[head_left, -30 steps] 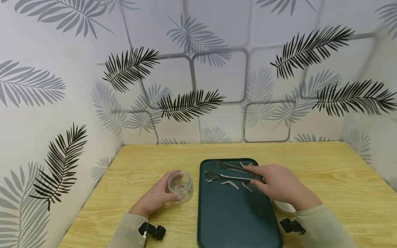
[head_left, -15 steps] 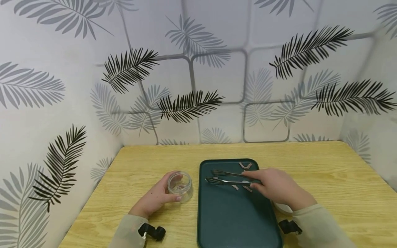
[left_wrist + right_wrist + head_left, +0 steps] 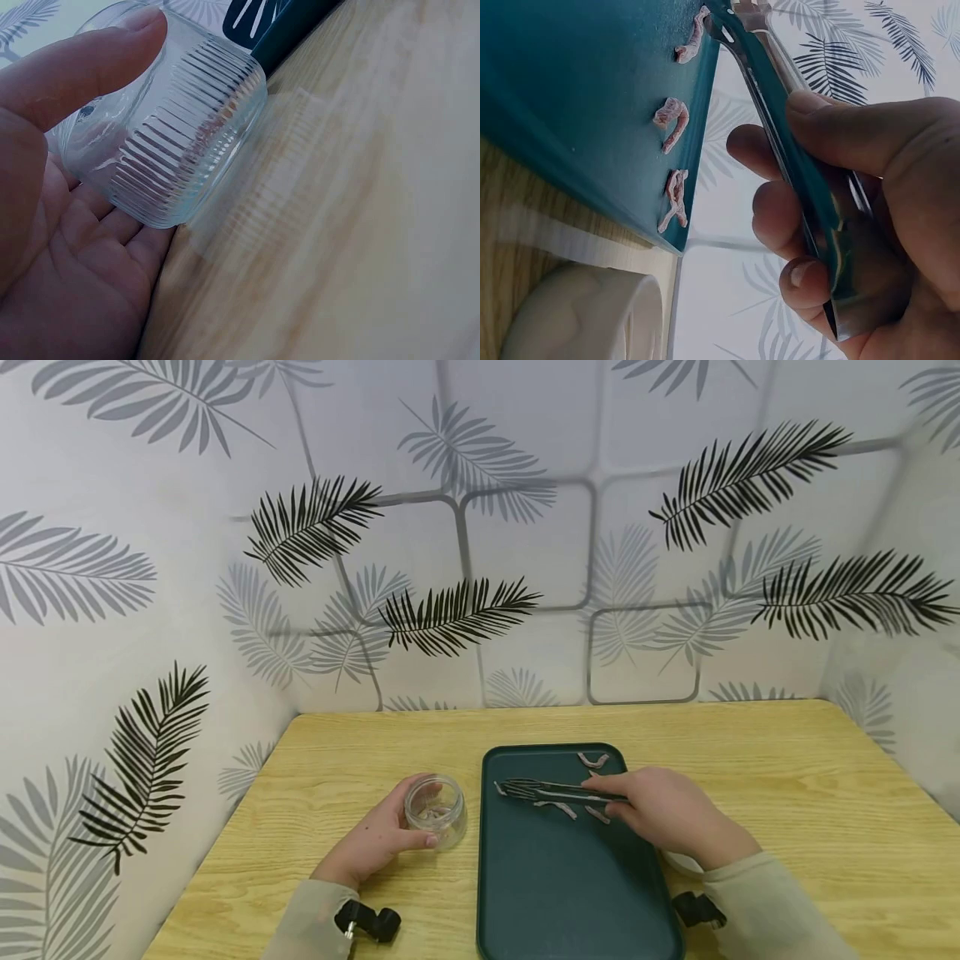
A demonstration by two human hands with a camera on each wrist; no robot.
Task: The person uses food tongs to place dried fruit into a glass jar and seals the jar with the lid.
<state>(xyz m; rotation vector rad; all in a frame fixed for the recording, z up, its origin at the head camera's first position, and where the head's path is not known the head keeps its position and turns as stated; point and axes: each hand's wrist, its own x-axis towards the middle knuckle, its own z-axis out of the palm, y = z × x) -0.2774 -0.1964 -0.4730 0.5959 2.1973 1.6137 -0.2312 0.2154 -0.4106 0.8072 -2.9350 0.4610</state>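
Note:
My left hand grips a small clear glass jar, thumb on the near side and fingers round the far side. In the left wrist view the ribbed jar stands on the wood with some pale bits inside. My right hand holds metal tongs over the upper part of a dark green tray. Their slotted ends are close together beside a pale strip; whether they pinch it I cannot tell. Several wrinkled, pinkish strips lie on the tray, apart from each other.
A white round container, perhaps a bowl, stands on the wooden table right of the tray, partly hidden under my right forearm in the head view. A leaf-patterned wall rises behind the table.
The tongs have come lower over the tray, and their ends, spread apart before, have closed together near the left strip. My left hand and the jar have stayed in place.

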